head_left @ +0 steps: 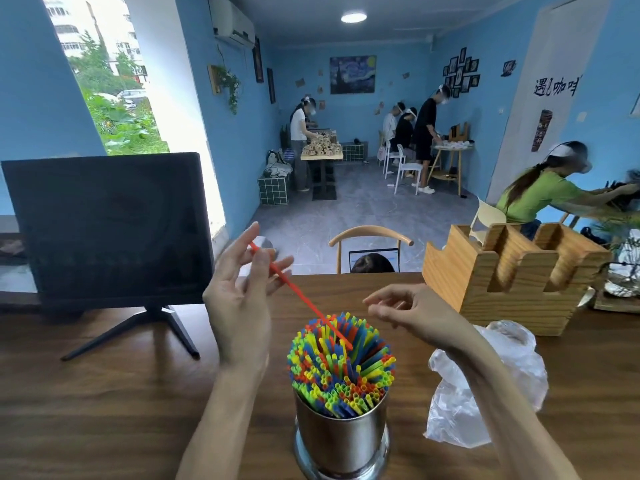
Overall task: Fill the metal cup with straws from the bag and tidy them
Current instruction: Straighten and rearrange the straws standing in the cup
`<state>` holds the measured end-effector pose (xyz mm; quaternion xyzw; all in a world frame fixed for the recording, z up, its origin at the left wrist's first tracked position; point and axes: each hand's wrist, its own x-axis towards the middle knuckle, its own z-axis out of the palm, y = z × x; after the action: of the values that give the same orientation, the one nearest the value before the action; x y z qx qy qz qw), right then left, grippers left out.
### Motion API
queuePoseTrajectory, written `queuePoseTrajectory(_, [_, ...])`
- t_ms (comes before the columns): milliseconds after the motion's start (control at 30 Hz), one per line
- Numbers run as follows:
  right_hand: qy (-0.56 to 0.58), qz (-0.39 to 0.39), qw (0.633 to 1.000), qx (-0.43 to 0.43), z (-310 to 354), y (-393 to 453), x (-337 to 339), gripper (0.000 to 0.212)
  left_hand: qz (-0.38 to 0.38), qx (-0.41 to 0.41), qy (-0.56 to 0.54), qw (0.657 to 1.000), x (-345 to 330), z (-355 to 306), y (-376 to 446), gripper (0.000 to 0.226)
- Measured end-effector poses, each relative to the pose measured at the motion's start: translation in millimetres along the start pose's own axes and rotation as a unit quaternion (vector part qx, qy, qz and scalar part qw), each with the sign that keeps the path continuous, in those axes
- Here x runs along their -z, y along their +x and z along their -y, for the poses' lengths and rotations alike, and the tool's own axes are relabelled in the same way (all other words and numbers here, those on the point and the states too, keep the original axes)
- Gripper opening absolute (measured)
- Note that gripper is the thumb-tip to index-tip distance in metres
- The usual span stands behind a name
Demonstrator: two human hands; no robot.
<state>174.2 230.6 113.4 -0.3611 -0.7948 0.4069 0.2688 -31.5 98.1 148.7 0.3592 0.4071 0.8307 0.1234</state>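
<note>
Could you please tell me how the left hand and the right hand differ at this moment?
The left hand pinches an orange straw between thumb and fingers; the right hand holds nothing. The left hand is raised, palm toward the camera; the right hand hangs lower, fingers loosely curled. Both hover above the metal cup of straws.

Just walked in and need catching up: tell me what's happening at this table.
A person is filling a shiny metal cup, already packed with multicoloured plastic straws. The left hand pinches one red straw, slanted with its lower end among the packed straws. The right hand hovers above the cup, fingers loosely curled, holding nothing. A crumpled clear plastic bag lies on the brown wooden table to the cup's right.
</note>
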Motion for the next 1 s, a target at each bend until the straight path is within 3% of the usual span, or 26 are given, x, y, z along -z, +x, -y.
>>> queuePoseTrajectory(67, [0.004, 0.072, 0.997, -0.019, -1, 1, -7, 0.005, 0.042, -0.019, 0.030, 0.998, -4, 3, -4, 0.030])
queuePoseTrajectory(133, [0.018, 0.076, 0.997, -0.024, 1, 2, -12, 0.011, 0.089, -0.014, 0.075, 0.993, -6, 10, -10, 0.029])
queuePoseTrajectory(267, [-0.016, 0.030, 0.999, -0.012, 4, 4, -19, 0.015, 0.225, -0.003, 0.204, 0.953, 1, 25, -18, 0.033])
queuePoseTrajectory(367, [-0.030, -0.003, 1.000, -0.001, 10, 3, -17, 0.019, 0.334, 0.000, 0.341, 0.879, 7, 31, -18, 0.027])
queuePoseTrajectory(533, [-0.021, -0.116, 0.992, 0.052, 31, 1, -5, 0.015, 0.374, 0.033, 0.411, 0.831, 15, 34, -17, 0.020])
queuePoseTrajectory(600, [0.020, -0.183, 0.979, 0.088, 45, -1, 3, 0.016, 0.359, 0.021, 0.411, 0.838, 14, 35, -17, 0.013])
queuePoseTrajectory(667, [0.087, -0.244, 0.956, 0.141, 59, -5, 12, 0.016, 0.315, -0.007, 0.383, 0.868, 12, 33, -17, 0.012])
queuePoseTrajectory(800, [0.219, -0.275, 0.909, 0.224, 78, -13, 19, 0.017, 0.318, 0.047, 0.337, 0.885, 9, 33, -16, 0.030])
queuePoseTrajectory(900, [0.282, -0.297, 0.887, 0.213, 79, -14, 15, 0.017, 0.343, 0.065, 0.332, 0.876, 8, 34, -17, 0.023])
queuePoseTrajectory(1000, [0.332, -0.309, 0.875, 0.170, 70, -11, 13, 0.019, 0.305, 0.053, 0.288, 0.906, 9, 32, -16, 0.015])
